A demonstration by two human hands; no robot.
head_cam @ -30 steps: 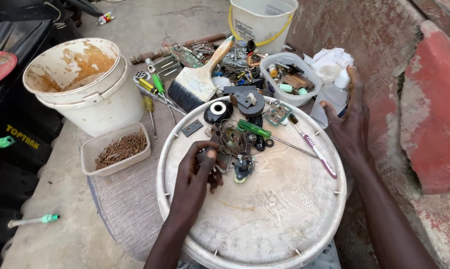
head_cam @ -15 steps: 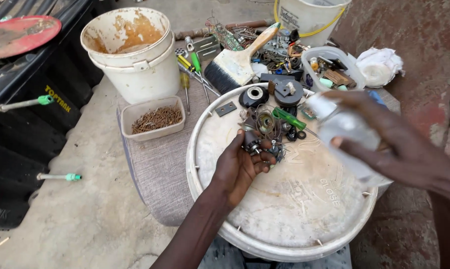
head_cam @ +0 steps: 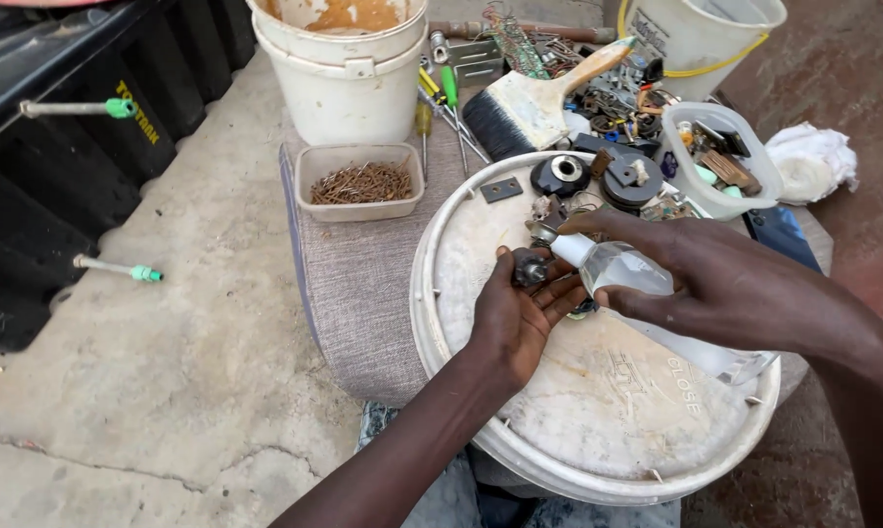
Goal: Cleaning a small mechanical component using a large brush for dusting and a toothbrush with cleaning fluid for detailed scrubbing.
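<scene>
My left hand (head_cam: 520, 318) lies palm up over a round white bucket lid (head_cam: 598, 401) and holds a small dark metal part (head_cam: 529, 266) in its fingers. My right hand (head_cam: 725, 284) grips a clear plastic squeeze bottle (head_cam: 622, 269) tipped sideways, its white nozzle pointing left at the metal part. Several small metal parts (head_cam: 559, 210) lie on the lid just beyond my hands.
A tray of rusty nails (head_cam: 361, 183) and a white bucket (head_cam: 339, 68) stand at the back left on a grey cloth (head_cam: 363, 284). A wide paintbrush (head_cam: 534, 103), screwdrivers (head_cam: 441, 108), a clear tub of parts (head_cam: 720, 161) and a white rag (head_cam: 813, 161) crowd the back. A black crate (head_cam: 50, 176) sits left.
My right hand picked up the bottle at the right and brought it over the lid to my left hand. My left hand lifted the metal part and turned palm up.
</scene>
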